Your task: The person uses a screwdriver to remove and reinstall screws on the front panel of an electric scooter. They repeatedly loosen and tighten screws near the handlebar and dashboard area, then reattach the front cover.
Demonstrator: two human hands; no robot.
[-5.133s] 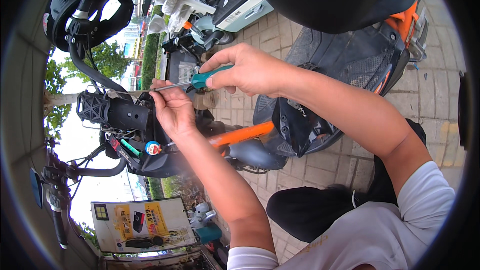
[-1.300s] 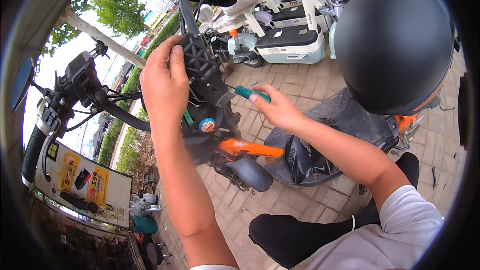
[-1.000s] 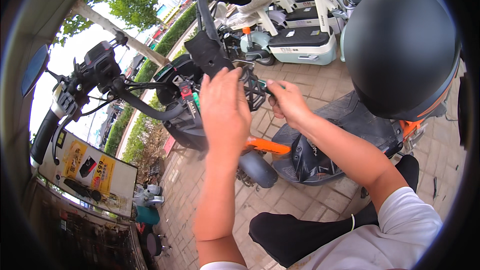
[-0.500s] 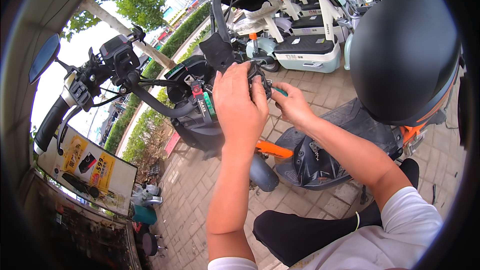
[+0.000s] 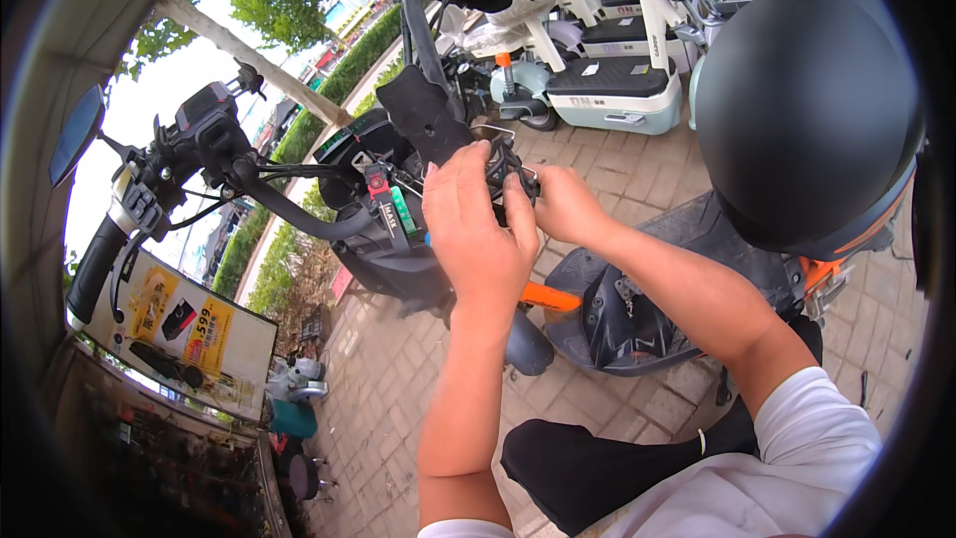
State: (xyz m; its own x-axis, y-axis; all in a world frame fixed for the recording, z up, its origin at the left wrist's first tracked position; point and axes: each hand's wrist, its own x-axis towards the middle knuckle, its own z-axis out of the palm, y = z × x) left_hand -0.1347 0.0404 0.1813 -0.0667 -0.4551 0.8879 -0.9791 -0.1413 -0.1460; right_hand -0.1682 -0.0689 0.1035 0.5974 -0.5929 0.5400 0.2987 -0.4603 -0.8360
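Note:
My left hand (image 5: 476, 224) is closed around a black lattice bracket (image 5: 508, 164) at the scooter's front, its fingertips over the near side. Just right of it, my right hand (image 5: 573, 209) has its fingers curled in against the bracket's far side; what they grip is hidden. Above both hands is a black flap (image 5: 421, 115) with a hole in it, and thin metal wire loops stick out by the bracket. A red and black tag and a green piece (image 5: 401, 209) sit left of my left hand, among cables.
Handlebars with a black grip (image 5: 96, 267) are at left, a large black helmet-like dome (image 5: 802, 115) at right, above the footboard (image 5: 657, 349). Light-coloured scooters (image 5: 609, 100) stand behind. A signboard (image 5: 139, 329) and stool (image 5: 304, 473) are lower left, on brick paving.
Both hands have moved rightward since the oldest frame. The teal screwdriver handle, visible in my right hand earlier, is now out of sight. The bracket has shifted down beside the flap.

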